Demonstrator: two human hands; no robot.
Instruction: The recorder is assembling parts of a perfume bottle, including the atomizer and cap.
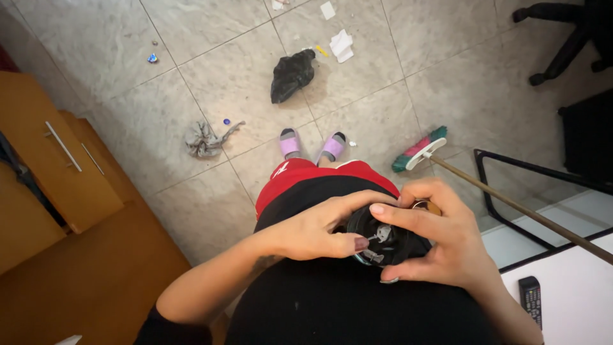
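Fingers of the right hand [440,236] wrap closed around a round black object [383,246]; the left hand [316,230] pinches its small metal part [382,234] between thumb and fingertips.

Soft even daylight, wide-angle edge distortion.

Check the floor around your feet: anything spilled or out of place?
Yes. A crumpled black plastic bag, white paper scraps and a bunched grey rag lie scattered on the grey tiled floor, loose litter rather than stowed.
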